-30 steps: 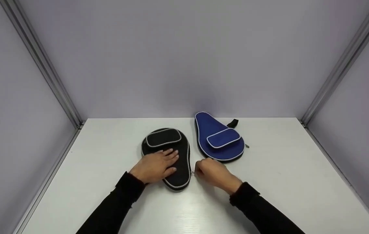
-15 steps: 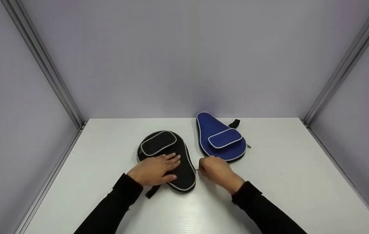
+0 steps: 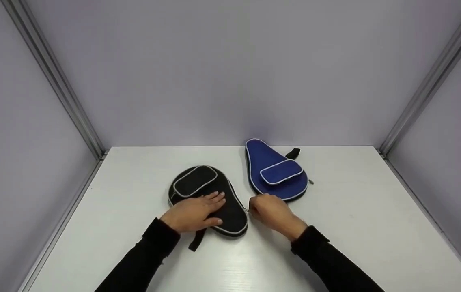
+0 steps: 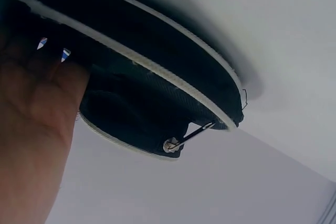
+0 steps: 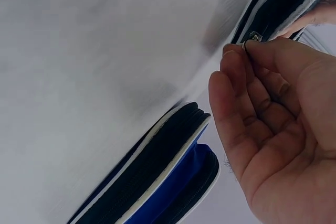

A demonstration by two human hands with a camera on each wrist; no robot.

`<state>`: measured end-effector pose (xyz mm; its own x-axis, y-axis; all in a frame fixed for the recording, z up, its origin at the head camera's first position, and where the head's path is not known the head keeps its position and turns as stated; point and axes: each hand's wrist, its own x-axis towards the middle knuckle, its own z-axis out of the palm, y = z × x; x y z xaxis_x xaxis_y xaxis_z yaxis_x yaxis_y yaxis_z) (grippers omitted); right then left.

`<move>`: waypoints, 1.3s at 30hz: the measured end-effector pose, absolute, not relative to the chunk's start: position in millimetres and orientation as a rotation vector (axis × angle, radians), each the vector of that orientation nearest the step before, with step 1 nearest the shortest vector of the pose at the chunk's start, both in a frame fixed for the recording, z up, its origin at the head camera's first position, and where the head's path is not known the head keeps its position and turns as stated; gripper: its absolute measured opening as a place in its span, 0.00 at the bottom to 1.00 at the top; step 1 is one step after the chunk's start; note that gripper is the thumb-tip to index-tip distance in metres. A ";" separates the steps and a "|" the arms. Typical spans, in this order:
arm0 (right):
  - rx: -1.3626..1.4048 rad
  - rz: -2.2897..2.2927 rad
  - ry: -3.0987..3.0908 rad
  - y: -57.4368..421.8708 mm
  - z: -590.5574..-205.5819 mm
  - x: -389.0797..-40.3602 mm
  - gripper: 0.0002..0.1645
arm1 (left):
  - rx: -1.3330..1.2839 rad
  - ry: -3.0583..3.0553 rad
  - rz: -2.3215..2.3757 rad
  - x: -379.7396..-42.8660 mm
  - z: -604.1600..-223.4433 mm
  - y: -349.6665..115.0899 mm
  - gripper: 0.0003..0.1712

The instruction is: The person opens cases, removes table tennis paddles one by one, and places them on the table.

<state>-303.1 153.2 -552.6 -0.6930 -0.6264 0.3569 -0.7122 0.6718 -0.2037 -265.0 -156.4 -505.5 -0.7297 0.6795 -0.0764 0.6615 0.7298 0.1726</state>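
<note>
A black table tennis paddle case point(image 3: 233, 217) with light piping lies on the white table, its narrow end toward the front right. My left hand point(image 3: 194, 211) rests flat across it with the fingers spread, below its small pocket point(image 3: 195, 181). At the case's right edge my right hand point(image 3: 273, 214) pinches the zipper pull point(image 5: 245, 47) between thumb and forefinger. In the right wrist view the zipper slider point(image 5: 255, 36) sits on the case's side band. The left wrist view shows the case's rounded edge and a metal pull point(image 4: 191, 136) on its pocket.
A blue paddle case point(image 3: 263, 162) with white piping lies just behind the right hand, its narrow end by the back wall. Its black strap point(image 3: 293, 153) sticks out at the right. A black strap point(image 3: 197, 240) pokes out under the left hand. Grey walls point(image 3: 230, 73) enclose the table point(image 3: 360, 211).
The black case has turned, its narrow end swinging right and its wide end left, so its strap now shows. The right hand shifted slightly right, still pinching the pull. The left hand stays on the case.
</note>
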 end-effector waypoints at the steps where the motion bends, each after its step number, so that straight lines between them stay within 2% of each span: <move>1: 1.074 0.478 -2.634 153.1 -552.8 -303.3 0.09 | 1.092 2.801 0.203 -265.6 -505.7 -156.0 0.42; 8: 1.060 0.473 -2.668 150.8 -538.3 -293.5 0.09 | 1.042 2.828 0.241 -269.1 -506.3 -154.4 0.42; 17: 1.066 0.443 -2.632 155.7 -552.3 -299.2 0.08 | 0.903 2.876 0.304 -271.7 -506.9 -153.5 0.41; 24: 1.039 0.445 -2.741 150.4 -529.0 -282.2 0.06 | 0.824 2.939 0.323 -271.9 -508.4 -148.8 0.41; 26: 1.025 0.420 -2.764 149.6 -526.4 -280.5 0.06 | 0.815 2.963 0.339 -274.5 -512.4 -147.6 0.41; 33: 1.032 0.407 -2.751 146.6 -521.8 -276.4 0.07 | 0.838 3.106 0.294 -303.9 -561.4 -152.2 0.42; 39: 1.082 0.414 -2.720 144.0 -523.9 -276.1 0.09 | 0.764 3.161 0.318 -301.9 -560.2 -142.2 0.42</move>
<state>-276.1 144.0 -523.9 -0.7171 -0.6420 0.2712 -0.6937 0.6953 -0.1881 -301.9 -142.2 -560.2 -0.8831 0.4383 0.1672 0.4629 0.8722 0.1582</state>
